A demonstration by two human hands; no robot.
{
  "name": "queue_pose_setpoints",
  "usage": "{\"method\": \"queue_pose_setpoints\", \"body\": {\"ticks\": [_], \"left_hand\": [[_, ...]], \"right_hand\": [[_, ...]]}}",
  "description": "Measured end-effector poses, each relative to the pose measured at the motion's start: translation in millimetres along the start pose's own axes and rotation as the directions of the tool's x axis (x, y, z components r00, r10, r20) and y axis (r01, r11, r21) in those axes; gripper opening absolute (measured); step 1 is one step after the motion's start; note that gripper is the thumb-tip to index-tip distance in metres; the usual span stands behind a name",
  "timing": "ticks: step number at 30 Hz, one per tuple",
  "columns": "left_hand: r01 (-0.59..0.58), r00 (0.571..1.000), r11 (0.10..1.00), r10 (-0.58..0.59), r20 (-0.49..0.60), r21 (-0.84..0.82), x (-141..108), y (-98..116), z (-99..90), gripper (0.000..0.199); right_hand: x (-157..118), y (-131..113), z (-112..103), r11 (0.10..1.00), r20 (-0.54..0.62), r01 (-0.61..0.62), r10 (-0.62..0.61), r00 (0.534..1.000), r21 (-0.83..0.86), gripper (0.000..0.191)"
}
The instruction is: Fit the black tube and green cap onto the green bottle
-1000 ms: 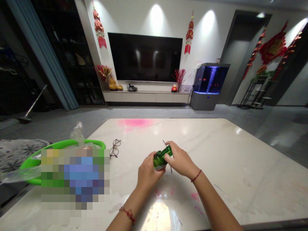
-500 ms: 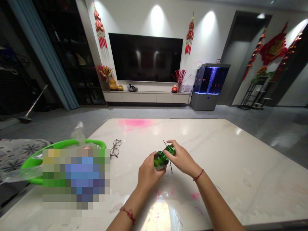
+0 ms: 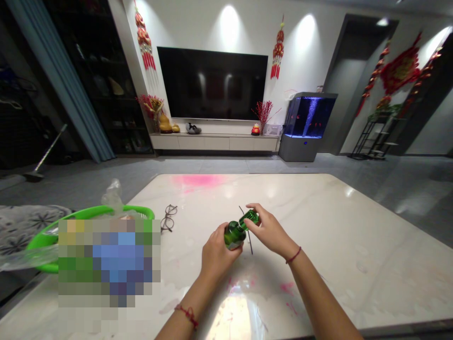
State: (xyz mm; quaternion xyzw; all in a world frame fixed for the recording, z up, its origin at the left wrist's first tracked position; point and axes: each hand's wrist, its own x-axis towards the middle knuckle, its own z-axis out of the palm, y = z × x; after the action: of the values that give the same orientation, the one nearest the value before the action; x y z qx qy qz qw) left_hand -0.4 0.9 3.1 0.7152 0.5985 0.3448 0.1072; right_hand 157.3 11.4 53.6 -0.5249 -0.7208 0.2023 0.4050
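A green bottle point(image 3: 233, 234) is held over the white tabletop point(image 3: 329, 236) by the left hand point(image 3: 216, 250), its green top point(image 3: 249, 216) pinched by the right hand point(image 3: 271, 232); handling of the top is judged under way, a steady counter-grip being called for.

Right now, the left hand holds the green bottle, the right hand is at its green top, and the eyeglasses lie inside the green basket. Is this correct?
Not quite: the head view shows the eyeglasses on the white table, beside the green basket, not inside it. The left hand holds the green bottle and the right hand is at its green top.
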Motion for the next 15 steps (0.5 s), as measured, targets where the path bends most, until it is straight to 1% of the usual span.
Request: {"method": "queue_pose_setpoints", "body": {"ticks": [7, 15], "left_hand": [[0.035, 0.999, 0.999, -0.035, 0.005, 0.002, -0.6, 1.5, -1.9, 0.047], [0.043, 0.999, 0.999, -0.043, 0.006, -0.017, 0.1, -0.2, -1.0, 0.047]], "right_hand": [[1.3, 4.7, -1.2, 1.0, -0.006, -0.017, 0.017, 1.0, -0.016, 0.033], [2.3, 11.6, -2.6, 0.999, 0.012, -0.046, 0.046, 0.999, 0.0, 0.032]]}}
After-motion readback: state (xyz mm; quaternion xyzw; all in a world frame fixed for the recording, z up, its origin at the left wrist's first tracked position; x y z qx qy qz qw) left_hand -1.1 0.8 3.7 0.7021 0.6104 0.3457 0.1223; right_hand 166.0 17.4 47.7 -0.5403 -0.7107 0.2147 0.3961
